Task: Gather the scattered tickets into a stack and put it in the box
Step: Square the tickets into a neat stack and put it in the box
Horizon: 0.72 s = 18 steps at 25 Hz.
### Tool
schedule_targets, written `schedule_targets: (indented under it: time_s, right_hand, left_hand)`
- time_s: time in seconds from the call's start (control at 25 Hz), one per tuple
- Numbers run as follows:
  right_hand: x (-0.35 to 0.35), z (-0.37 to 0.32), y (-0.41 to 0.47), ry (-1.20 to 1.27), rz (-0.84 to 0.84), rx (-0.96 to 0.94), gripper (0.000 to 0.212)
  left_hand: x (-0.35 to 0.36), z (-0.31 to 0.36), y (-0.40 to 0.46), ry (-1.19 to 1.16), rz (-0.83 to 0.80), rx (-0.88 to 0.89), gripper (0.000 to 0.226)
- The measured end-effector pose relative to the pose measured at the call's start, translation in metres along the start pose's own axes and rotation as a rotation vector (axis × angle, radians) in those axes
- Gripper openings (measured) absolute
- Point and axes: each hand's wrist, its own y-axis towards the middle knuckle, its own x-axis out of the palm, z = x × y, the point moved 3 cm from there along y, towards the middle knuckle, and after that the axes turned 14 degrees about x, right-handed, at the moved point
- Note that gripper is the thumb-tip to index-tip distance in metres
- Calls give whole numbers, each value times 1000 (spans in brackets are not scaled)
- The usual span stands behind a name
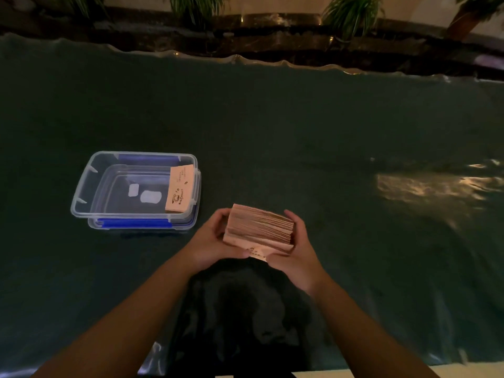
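A thick stack of tan paper tickets [259, 227] stands on edge between my two hands, just above the green table cover. My left hand [215, 241] grips its left end and my right hand [294, 249] grips its right end. One ticket sticks out below the stack toward me. To the left sits a clear plastic box [81, 192] with blue clips, resting on its lid. A second, smaller stack of tickets [180, 189] with a coffee-cup print leans against the box's right inner wall.
The dark green table cover [300, 132] spreads wide around the box and my hands. A dark ledge with potted plants [351, 15] runs along the far edge. A glare patch lies at the right. My dark clothing shows at the near edge.
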Motion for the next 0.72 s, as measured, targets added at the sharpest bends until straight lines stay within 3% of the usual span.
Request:
schedule_targets:
  time_s: [0.16,0.4,0.56,0.72]
  right_hand:
    - [-11,-4,2,-285,9,-24,104]
    - [-14,2,14,-679,143,49,117]
    - [-13,14,20,-720,162,107,128]
    - [-4,16,25,-703,218,80,125]
  left_hand:
    - [-4,-7,8,312,-29,12,98]
    - [6,-27,14,499,-32,-28,111]
    - [5,-38,17,575,-90,-52,134]
    - [10,-36,22,619,-79,-53,125]
